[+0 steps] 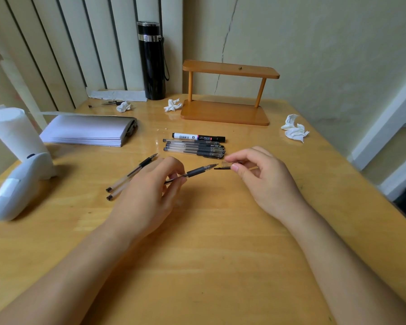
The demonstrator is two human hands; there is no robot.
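Observation:
My left hand (pixel 148 193) grips an uncapped clear gel pen (pixel 197 171) with a black rubber grip, its tip pointing right. A little right of that tip, my right hand (pixel 260 174) pinches a clear pen cap (pixel 225 165) with a black clip. Tip and cap stand slightly apart. Two more uncapped pens (pixel 131 174) lie on the wooden table (pixel 209 254) left of my left hand, partly hidden by it. Several capped clear pens (pixel 192 148) lie side by side beyond my hands, with a black-and-white marker (pixel 197 137) just behind them.
A wooden two-level stand (pixel 225 111) sits at the back, a black flask (pixel 152 62) in the corner. Crumpled tissues (pixel 294 130) lie at right and near the stand. A paper stack (pixel 87 131), a paper roll (pixel 12 130) and a white device (pixel 19 186) occupy the left.

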